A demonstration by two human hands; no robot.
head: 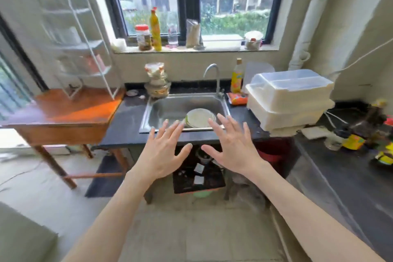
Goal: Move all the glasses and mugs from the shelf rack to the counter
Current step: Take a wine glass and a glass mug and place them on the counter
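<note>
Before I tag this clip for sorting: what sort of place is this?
Most likely a home kitchen: a steel sink with a faucet, a dark counter, and a white shelf rack.

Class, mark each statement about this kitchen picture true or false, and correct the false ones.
1. Both hands are empty, fingers spread. True: the left hand and right hand hold nothing.
2. The white shelf rack stands on the dark counter. False: it stands on the wooden table.
3. A plate lies in the sink. True.
4. The yellow bottle on the windowsill stands right of the sink's tap. False: it stands to the left of the tap.
5. The stacked plastic containers sit left of the sink. False: right.
</note>
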